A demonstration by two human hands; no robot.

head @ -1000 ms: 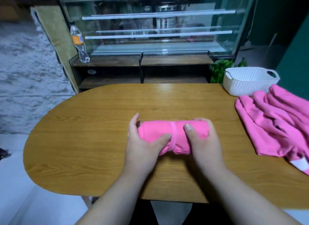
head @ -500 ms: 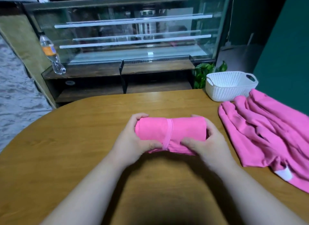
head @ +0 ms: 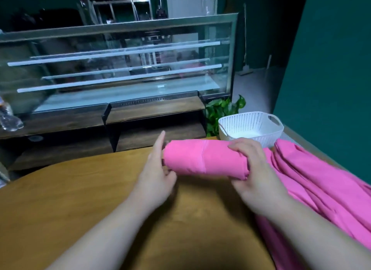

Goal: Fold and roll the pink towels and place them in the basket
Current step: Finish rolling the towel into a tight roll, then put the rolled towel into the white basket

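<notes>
A rolled pink towel point(head: 204, 158) is held in the air above the wooden table point(head: 100, 199), lying crosswise. My right hand point(head: 253, 169) grips its right end, fingers curled over the top. My left hand point(head: 156, 169) is at the roll's left end with straight fingers touching it, thumb below. The white basket point(head: 269, 137) stands just beyond the roll at the table's far right; it looks to hold nothing. A loose pink towel point(head: 313, 181) lies spread on the table's right side.
A glass display case point(head: 120, 69) on a dark wooden stand lies beyond the table. A green plant point(head: 220, 109) is beside the basket. A plastic bottle point(head: 8, 117) sits on the stand at far left. A green wall point(head: 331, 58) rises on the right.
The rolled towel has left the table and moved up and right toward the basket. My left hand has loosened from a grip to straight fingers at the roll's end. The view has swung right.
</notes>
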